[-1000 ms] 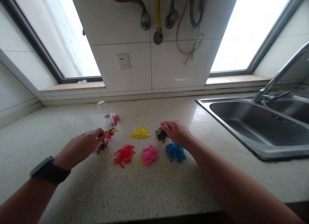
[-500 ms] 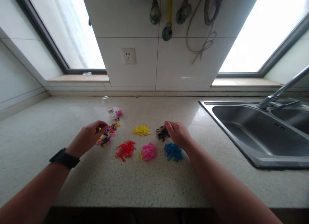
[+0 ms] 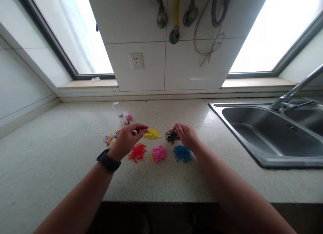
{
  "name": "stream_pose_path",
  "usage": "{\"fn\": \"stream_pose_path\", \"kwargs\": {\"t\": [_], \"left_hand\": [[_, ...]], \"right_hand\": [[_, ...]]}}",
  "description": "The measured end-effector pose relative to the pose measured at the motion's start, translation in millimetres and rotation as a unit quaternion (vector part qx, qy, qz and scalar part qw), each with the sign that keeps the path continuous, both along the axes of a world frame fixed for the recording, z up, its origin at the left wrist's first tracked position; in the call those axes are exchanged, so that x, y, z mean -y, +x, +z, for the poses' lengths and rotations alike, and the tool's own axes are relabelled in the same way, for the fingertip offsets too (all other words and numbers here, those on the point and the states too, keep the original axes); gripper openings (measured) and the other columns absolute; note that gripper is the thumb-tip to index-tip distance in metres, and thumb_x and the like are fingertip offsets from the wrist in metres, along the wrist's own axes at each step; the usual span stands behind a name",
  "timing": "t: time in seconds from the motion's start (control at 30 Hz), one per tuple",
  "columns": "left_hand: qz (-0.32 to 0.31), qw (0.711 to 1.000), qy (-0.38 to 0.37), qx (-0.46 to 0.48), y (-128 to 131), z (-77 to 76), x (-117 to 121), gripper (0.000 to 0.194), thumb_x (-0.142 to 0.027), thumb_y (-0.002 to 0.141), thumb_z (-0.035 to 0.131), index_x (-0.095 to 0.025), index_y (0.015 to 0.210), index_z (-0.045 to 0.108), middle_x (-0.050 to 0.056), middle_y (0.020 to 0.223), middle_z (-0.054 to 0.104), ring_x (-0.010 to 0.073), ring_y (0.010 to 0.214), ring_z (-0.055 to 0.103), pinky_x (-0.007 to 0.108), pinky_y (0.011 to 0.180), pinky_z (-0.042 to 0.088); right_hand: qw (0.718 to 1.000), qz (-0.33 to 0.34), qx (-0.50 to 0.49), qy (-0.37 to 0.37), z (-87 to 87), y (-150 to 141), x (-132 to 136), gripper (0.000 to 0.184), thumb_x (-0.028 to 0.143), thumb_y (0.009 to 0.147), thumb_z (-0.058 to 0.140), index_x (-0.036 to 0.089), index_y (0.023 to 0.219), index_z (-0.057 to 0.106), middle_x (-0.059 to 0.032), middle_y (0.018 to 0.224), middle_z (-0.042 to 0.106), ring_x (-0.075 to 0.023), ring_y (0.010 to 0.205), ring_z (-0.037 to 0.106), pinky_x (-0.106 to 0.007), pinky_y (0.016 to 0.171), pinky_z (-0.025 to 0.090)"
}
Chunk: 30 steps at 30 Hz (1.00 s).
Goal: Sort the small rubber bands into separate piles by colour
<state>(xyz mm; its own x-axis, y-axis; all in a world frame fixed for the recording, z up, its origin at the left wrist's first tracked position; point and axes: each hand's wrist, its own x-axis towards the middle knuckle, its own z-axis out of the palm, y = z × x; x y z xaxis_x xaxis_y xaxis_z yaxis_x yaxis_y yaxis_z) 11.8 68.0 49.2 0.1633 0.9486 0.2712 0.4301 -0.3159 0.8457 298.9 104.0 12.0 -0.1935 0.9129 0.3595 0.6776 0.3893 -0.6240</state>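
Note:
Small rubber bands lie sorted in piles on the speckled counter [image 3: 176, 183]: yellow [image 3: 152, 134], black [image 3: 171, 137], red [image 3: 137, 152], pink [image 3: 158, 154] and blue [image 3: 182, 153]. A mixed-colour pile [image 3: 110, 138] lies to the left. My left hand [image 3: 127, 139], with a black watch on its wrist, hovers between the mixed and yellow piles. Its thumb and forefinger are pinched and point at the yellow pile; what they hold is too small to see. My right hand [image 3: 186, 135] rests beside the black pile with its curled fingertips pinched at that pile's edge.
A small clear bottle [image 3: 118, 110] and a pink lid [image 3: 129, 118] sit behind the piles. A steel sink [image 3: 252, 143] with a tap [image 3: 295, 91] is set into the counter at the right. A tiled wall with a socket [image 3: 137, 61] and hoses stands behind.
My left hand has left the mixed pile and moved right, to just short of the yellow pile. My right hand has stayed at the black pile. The camera has pulled back a little.

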Motion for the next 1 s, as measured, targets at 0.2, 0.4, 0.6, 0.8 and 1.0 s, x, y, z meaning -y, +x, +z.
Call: {"fn": "stream_pose_path", "kwargs": {"t": [0.2, 0.4, 0.6, 0.8, 1.0], "left_hand": [[-0.032, 0.993, -0.005, 0.111, 39.4, -15.2, 4.2, 0.025, -0.039, 0.09, 0.07, -0.019, 0.104, 0.076, 0.007, 0.09, 0.075, 0.0115, 0.065, 0.058, 0.023, 0.058, 0.045], [-0.082, 0.993, 0.021, 0.08, 41.5, -29.4, 12.9, 0.017, -0.031, 0.09, 0.072, -0.021, 0.103, 0.078, 0.004, 0.087, 0.071, 0.0107, 0.068, 0.056, 0.021, 0.059, 0.043], [-0.068, 0.991, 0.042, 0.103, 41.8, -28.0, 15.7, 0.015, -0.029, 0.091, 0.073, -0.021, 0.102, 0.078, 0.003, 0.085, 0.068, 0.0107, 0.069, 0.055, 0.022, 0.061, 0.044], [-0.058, 0.992, 0.064, 0.092, 38.1, -26.7, 14.4, 0.012, -0.028, 0.089, 0.075, -0.021, 0.098, 0.079, 0.002, 0.08, 0.068, 0.01, 0.067, 0.055, 0.021, 0.061, 0.045], [-0.062, 0.993, 0.081, 0.064, 37.7, -23.8, 15.5, 0.01, -0.029, 0.089, 0.076, -0.022, 0.096, 0.08, 0.002, 0.078, 0.067, 0.0097, 0.065, 0.056, 0.021, 0.059, 0.045]], "right_hand": [[0.993, 0.081, -0.001, 0.087, 4.3, -12.0, 13.4, 0.035, 0.033, 0.102, 0.042, 0.019, 0.087, 0.071, -0.0035, 0.074, 0.069, -0.0143, 0.067, 0.063, -0.026, 0.066, 0.041], [0.978, 0.144, -0.01, 0.151, 10.0, -24.0, 25.1, 0.016, 0.022, 0.095, 0.053, 0.019, 0.094, 0.068, -0.0014, 0.074, 0.068, -0.0109, 0.061, 0.059, -0.024, 0.062, 0.042], [0.964, 0.2, -0.006, 0.177, 10.3, -27.1, 30.8, 0.019, 0.024, 0.086, 0.068, 0.02, 0.104, 0.064, 0.0029, 0.073, 0.062, -0.0091, 0.059, 0.053, -0.023, 0.06, 0.041], [0.956, 0.208, -0.022, 0.204, 9.0, -28.4, 32.7, 0.017, 0.027, 0.09, 0.068, 0.021, 0.106, 0.062, 0.0029, 0.075, 0.062, -0.0085, 0.059, 0.051, -0.023, 0.058, 0.04], [0.954, 0.213, -0.029, 0.208, 12.1, -30.1, 33.6, 0.007, 0.021, 0.095, 0.064, 0.021, 0.101, 0.061, 0.0018, 0.075, 0.064, -0.0088, 0.063, 0.054, -0.023, 0.061, 0.041]]}}
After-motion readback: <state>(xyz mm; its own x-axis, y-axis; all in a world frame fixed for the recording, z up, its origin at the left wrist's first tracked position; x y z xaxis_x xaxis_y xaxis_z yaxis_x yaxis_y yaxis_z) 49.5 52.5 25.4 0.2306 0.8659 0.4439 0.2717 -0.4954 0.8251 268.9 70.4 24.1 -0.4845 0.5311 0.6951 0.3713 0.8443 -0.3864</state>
